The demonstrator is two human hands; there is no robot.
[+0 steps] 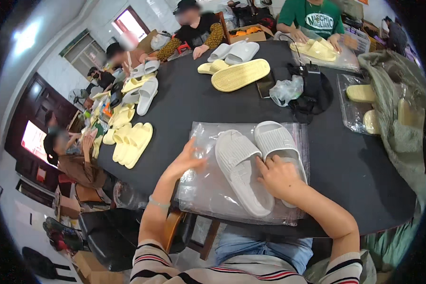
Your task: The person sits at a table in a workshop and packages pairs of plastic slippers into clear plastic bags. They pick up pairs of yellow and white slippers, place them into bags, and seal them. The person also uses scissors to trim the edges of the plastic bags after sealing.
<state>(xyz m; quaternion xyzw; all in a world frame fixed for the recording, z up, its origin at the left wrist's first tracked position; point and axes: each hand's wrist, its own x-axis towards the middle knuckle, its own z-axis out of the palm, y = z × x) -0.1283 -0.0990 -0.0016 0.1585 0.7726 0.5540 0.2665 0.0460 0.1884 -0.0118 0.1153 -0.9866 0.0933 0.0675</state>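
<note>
Two light grey slide slippers [244, 175] lie side by side on clear plastic bags [201, 189] at the table's near edge, toes pointing away from me. My right hand [281, 179] is over the right grey slipper [274, 135], its fingers curled down at the inner edge just behind the strap. That hand hides part of the footbed. To the left of the pair, my left hand [189, 161] hovers above the bags, fingers apart and nothing in them.
Yellow slippers [132, 144] and grey slippers [147, 94] line the dark table's [184, 102] left side. More pairs [241, 75] stand ahead, near a crumpled plastic bag [287, 90] and a black device [312, 78]. Bagged yellow slippers [362, 93] and a greenish sack [395, 109] lie right. Co-workers sit around.
</note>
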